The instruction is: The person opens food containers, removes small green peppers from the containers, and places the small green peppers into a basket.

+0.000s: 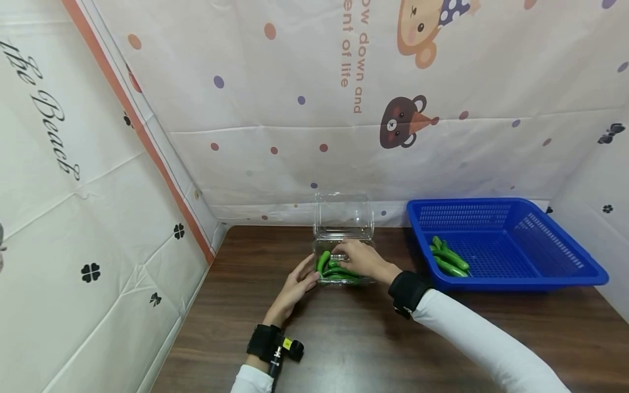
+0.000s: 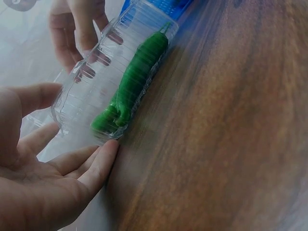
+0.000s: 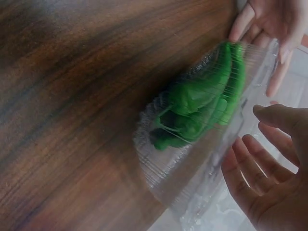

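A clear plastic clamshell box (image 1: 344, 218) stands at the back of the table, its lid raised. Several green peppers (image 1: 339, 274) lie inside, seen through the ribbed wall in both wrist views. My left hand (image 1: 293, 287) is at the box's left end, fingers fairly straight and touching the wall (image 2: 72, 108). Over the box's inside reaches my right hand (image 1: 362, 258). In the right wrist view this right hand (image 3: 269, 180) has loosely spread fingers, with nothing visible between them.
To the right stands a blue plastic basket (image 1: 516, 281) with several green peppers (image 1: 449, 259) at its left end. The brown wooden table (image 1: 344, 344) runs back to a printed cloth wall (image 1: 275, 180). Another cloth (image 1: 118, 234) hangs on the left.
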Tool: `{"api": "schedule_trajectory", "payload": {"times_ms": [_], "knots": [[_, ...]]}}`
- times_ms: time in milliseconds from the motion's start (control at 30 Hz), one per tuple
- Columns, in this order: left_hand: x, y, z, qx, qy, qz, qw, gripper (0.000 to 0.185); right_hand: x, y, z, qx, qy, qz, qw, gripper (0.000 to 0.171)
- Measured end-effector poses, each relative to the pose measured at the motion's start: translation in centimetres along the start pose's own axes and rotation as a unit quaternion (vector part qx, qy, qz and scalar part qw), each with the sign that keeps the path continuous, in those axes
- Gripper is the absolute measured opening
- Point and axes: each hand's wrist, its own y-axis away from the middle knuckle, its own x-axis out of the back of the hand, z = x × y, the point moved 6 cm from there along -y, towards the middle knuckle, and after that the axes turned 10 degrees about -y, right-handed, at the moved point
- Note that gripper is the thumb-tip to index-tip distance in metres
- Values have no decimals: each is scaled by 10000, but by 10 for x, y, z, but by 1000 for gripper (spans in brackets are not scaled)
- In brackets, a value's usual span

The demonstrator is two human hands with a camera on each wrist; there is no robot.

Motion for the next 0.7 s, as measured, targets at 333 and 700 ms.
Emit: {"api": "schedule_trajectory", "payload": {"times_ms": [333,700], "knots": [[-1,2,0,-20,-19,8,10000,64,-14,4,6,-30,-14,-347,9994,29],[0,1,1,-73,24,4,10000,64,-20,2,9,-62,319,-495,9982,22]]}}
